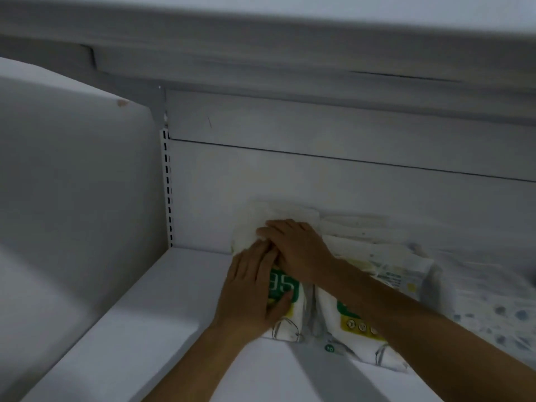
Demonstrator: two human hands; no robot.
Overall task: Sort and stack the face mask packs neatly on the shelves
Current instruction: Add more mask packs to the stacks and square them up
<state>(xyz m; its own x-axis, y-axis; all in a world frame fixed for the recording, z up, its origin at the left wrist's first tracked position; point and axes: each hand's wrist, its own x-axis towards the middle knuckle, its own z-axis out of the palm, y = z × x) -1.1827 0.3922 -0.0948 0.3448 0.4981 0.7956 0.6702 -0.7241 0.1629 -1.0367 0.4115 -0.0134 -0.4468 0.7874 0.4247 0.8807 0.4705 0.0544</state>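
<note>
A white face mask pack with a green "95" label (285,287) lies on the white shelf (162,323), against the back panel. My left hand (251,288) lies flat on its left half, fingers straight. My right hand (293,248) presses down on the pack's far end, fingers extended, crossing just above the left hand. A second pack with a green and yellow label (345,320) lies right beside it, partly under my right forearm. More white packs (385,256) are piled behind and to the right.
A white side wall (72,184) closes the shelf on the left, with a slotted upright (166,184) in the corner. Another shelf (261,53) hangs overhead. Blue-speckled packs (493,309) lie at the far right, blurred.
</note>
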